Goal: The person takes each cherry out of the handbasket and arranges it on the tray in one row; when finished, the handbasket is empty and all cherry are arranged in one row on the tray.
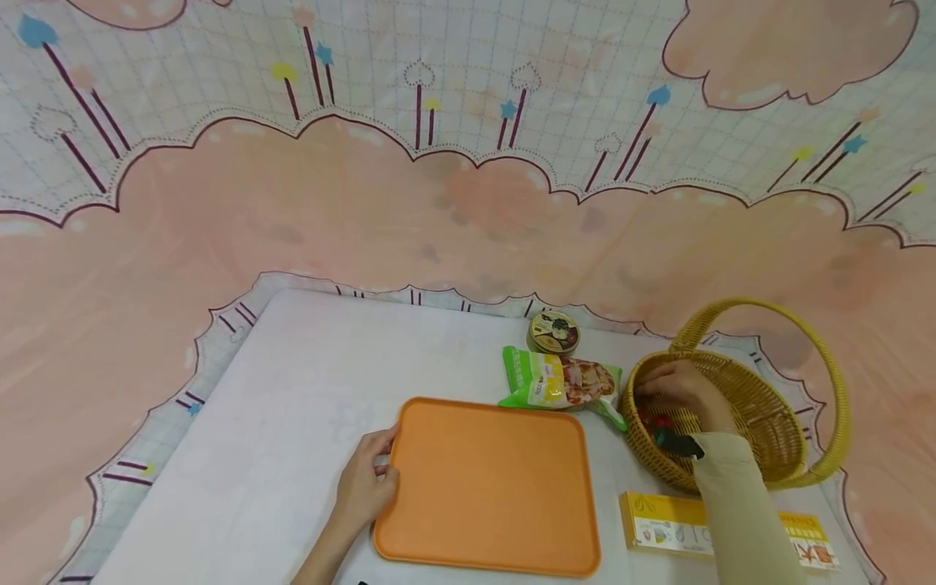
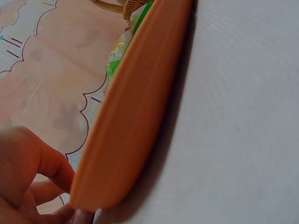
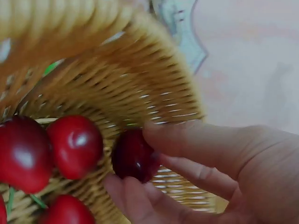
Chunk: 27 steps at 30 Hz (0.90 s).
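Inside the woven yellow wicker basket (image 1: 768, 422), the right hand (image 3: 210, 172) pinches a dark red cherry (image 3: 133, 156); the left hand's (image 1: 366, 483) grip holds the flat orange plastic tray's (image 1: 490, 487) edge, left of the basket.

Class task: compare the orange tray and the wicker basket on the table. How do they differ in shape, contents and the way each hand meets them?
The orange tray is flat, rectangular and smooth; the wicker basket is round, deep, woven and has an arched handle. The tray shows nothing on it, while the basket holds red cherries. The left hand holds the tray's left edge; the right hand reaches inside the basket, pinching one cherry. Both rest on the white table.
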### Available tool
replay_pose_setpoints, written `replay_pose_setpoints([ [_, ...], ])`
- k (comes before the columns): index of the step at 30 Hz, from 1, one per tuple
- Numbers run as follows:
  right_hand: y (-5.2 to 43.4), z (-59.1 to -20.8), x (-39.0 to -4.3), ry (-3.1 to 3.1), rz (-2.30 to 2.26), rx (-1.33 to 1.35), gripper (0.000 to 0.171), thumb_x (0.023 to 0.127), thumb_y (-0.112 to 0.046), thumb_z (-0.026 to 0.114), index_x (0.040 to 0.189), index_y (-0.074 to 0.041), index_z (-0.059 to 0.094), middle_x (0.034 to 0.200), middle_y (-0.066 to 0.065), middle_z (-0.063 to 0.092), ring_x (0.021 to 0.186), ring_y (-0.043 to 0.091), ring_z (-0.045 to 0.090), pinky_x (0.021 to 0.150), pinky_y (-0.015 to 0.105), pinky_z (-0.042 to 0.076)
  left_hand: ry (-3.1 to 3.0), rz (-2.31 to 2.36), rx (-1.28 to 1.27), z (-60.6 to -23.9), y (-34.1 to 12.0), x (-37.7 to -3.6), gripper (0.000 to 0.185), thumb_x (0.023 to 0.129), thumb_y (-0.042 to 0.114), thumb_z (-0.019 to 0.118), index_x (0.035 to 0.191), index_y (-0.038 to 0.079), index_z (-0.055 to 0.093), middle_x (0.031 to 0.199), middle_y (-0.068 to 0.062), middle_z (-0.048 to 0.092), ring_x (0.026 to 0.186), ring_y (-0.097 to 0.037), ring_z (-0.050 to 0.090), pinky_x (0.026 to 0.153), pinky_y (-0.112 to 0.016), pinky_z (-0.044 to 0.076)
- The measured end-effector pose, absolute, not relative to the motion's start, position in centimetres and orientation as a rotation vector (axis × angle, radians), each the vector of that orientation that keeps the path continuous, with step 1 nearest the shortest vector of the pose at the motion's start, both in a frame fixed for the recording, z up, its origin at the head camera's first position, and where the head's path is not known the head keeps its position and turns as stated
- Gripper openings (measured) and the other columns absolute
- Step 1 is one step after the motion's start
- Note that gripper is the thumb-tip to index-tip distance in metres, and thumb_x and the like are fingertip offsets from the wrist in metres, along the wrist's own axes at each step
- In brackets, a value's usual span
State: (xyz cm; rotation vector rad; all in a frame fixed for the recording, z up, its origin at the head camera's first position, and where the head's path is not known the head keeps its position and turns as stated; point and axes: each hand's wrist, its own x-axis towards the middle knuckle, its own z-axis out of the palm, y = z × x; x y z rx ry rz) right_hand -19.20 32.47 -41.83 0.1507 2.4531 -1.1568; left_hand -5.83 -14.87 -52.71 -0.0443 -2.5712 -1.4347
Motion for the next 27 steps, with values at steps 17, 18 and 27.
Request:
replay_pose_setpoints([
  [17,29.5,-39.8,-14.1,2.741,-1.258,0.174,0.046,0.091,-0.019,0.07,0.126,0.008,0.059,0.115,0.023,0.064,0.101,0.029,0.058,0.078,0.034,0.05,-2.634,-1.414,-0.021,-52.9,-14.9,-6.0,0.062,0.072,-0.009,0.057,0.133,0.003,0.061,0.121,-0.013,0.059,0.099,-0.024,0.061,0.073,-0.022,0.054],
  [18,29.1,-39.9,-13.9,2.744,-1.282,0.171,0.046,0.091,-0.019,0.071,0.127,0.008,0.059,0.116,0.023,0.064,0.099,0.024,0.059,0.078,0.032,0.051,-2.634,-1.415,-0.019,-53.0,-14.9,-6.0,0.062,0.073,-0.009,0.058,0.133,0.003,0.061,0.121,-0.013,0.059,0.099,-0.024,0.061,0.073,-0.022,0.054],
  [27,23.5,-40.7,-12.7,2.747,-1.515,0.105,0.042,0.086,-0.004,0.073,0.124,0.008,0.06,0.115,0.027,0.064,0.086,0.009,0.062,0.069,0.018,0.053,-2.594,-1.403,-0.064,-52.8,-14.9,-6.0,0.06,0.072,-0.01,0.059,0.131,0.002,0.062,0.119,-0.013,0.06,0.099,-0.026,0.062,0.072,-0.023,0.055],
])
